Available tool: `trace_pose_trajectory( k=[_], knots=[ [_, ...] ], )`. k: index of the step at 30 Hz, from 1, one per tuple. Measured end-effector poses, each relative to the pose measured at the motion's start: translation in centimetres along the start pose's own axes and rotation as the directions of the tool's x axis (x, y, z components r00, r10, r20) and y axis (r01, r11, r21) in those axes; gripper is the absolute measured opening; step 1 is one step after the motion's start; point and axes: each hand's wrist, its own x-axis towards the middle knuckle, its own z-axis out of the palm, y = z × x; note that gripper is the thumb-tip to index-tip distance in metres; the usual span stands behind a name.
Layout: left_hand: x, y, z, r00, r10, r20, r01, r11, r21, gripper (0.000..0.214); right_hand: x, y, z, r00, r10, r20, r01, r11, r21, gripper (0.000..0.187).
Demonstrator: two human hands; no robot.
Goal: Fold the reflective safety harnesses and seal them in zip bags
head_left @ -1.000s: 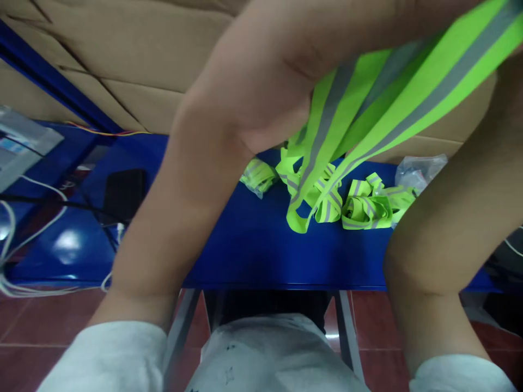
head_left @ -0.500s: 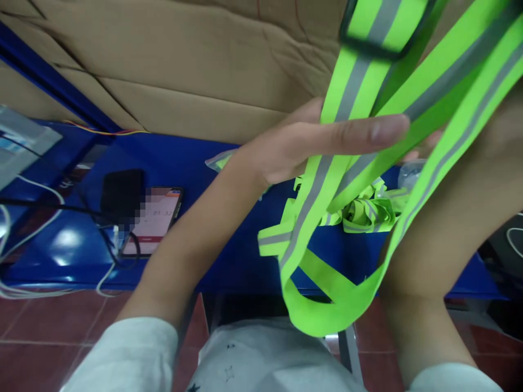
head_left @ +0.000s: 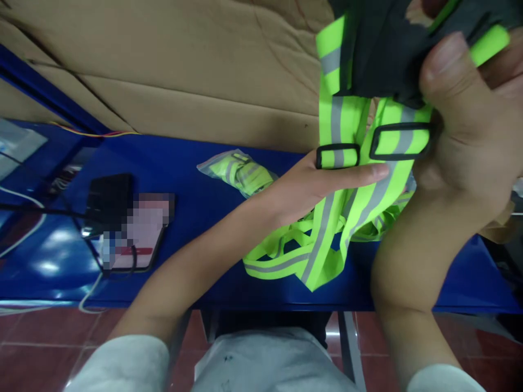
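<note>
Buckles (head_left: 402, 127) have been lowered to just above the left hand's (head_left: 304, 188) thumb, laid across reflective straps (head_left: 322, 231); its hidden fingers' grip cannot be told. Above, the black panel (head_left: 384, 60) is pinched by the right hand (head_left: 469, 120). Straps are best kept untwisted.

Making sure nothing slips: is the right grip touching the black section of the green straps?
Touching: the head view shows the thumb of the right grip pressed across the black section.

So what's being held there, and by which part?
A yellow-green reflective harness: the right hand grips its black part up top; the left hand holds its straps just below the buckles.
</note>
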Motion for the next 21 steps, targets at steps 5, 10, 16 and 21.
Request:
trace_pose_trajectory(
  k=[5,10,16,21],
  knots=[
    [-0.1,0.1,-1.4,0.996,-0.054,-0.071,0.055,0.998,0.016,0.019,-0.1,0.7,0.8,0.986,-0.163,-0.041,0.164,0.986,0.020,0.033],
    [-0.4,2.3,-1.9,0.958,-0.233,0.165,0.245,0.968,-0.058,0.019,-0.5,-0.1,-0.5,0.969,-0.208,0.131,0.217,0.974,-0.061,0.029],
    [-0.4,4.1,-1.8,0.993,-0.075,0.094,0.081,0.995,-0.066,0.052,-0.3,0.2,-2.6,0.821,-0.199,0.536,0.269,0.962,-0.055,0.046],
    [-1.2,3.7,-2.2,0.997,-0.072,-0.022,0.074,0.991,0.112,0.031,0.0,1.8,-3.4,0.743,-0.241,0.625,0.126,0.966,0.224,0.078]
  ],
)
